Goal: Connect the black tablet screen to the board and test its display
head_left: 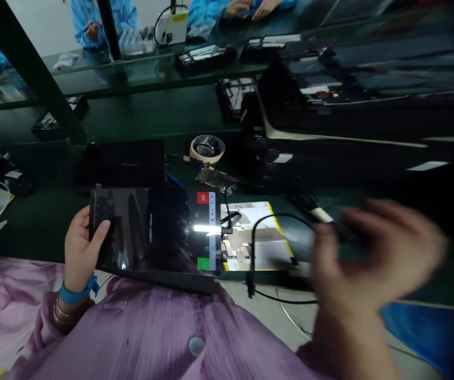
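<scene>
My left hand (84,245) grips the left end of a tablet (132,232), thumb on the glass and fingers behind. The tablet's dark screen has a pale strip, a red block and a green block at its right end. A small plug with a black cable (253,248) sits at that end. To the right, my right hand (377,253) is raised and smeared by motion. Its thumb and fingers look apart, with nothing visible between them. The cable loops toward this hand and passes out of sight around it. A white and yellow-edged opened device (256,237) lies between the tablet and my right hand.
Behind the tablet lie a dark panel (122,163), a roll of tape (207,149) and a loose circuit part (215,177). Black trays (205,57) stand on the far shelf. Large dark stacked cases (349,126) occupy the right. People in blue sleeves (206,13) sit across the bench.
</scene>
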The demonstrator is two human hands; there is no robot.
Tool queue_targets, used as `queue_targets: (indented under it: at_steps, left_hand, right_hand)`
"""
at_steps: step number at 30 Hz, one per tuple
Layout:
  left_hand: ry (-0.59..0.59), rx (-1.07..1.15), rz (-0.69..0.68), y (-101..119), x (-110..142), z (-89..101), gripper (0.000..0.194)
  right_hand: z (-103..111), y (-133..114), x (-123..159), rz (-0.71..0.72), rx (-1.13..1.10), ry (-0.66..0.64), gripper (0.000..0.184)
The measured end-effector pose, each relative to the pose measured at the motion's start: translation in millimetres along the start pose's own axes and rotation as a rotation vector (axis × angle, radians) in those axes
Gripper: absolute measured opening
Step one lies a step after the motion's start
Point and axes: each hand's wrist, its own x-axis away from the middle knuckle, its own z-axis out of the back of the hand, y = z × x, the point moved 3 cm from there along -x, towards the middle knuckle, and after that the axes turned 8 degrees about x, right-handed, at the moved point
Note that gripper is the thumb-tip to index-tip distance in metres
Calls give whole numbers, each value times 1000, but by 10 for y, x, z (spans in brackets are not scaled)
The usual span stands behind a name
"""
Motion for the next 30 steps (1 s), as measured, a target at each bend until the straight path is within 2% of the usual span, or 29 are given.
queue_targets:
  at_steps: [1,2,4,6,9,14,17,20,22,27,30]
  left_hand:
    - [10,-7,-5,-2,1,5,54]
    - [19,-10,-12,-3,1,10,54]
    - [26,-1,-24,-6,-1,14,53]
    - [15,18,-28,-10,-5,14,52]
    - [8,21,-19,-11,-3,17,51]
    - [39,17,12,15,13,14,51]
    - [37,0,9,21,6,4,52]
    - [38,-26,-6,-3,-9,6,56]
    - [46,-34,-9,-22,-15,11,57]
    - [39,-5,-14,-23,-4,-2,50]
    - [38,-2,13,-28,-9,-10,49]
  right_hand:
    - [-18,-193,-67,37,25,-20,34]
    - [-48,-384,-125,168,7,-40,28]
    - [-143,-610,-226,276,58,-119,18]
    - [-227,-687,-304,335,117,-179,9]
    - [-268,-655,-370,372,126,-232,14]
    - [-165,-574,-339,306,82,-315,12]
    - [-96,-644,-241,235,-13,-321,13]
    - [-89,-786,-126,202,-115,-296,34]
    - [-98,-856,-80,189,-133,-274,42]
    - [-6,-875,-112,136,-251,-137,45]
    - [13,-922,-129,188,-242,-123,40]
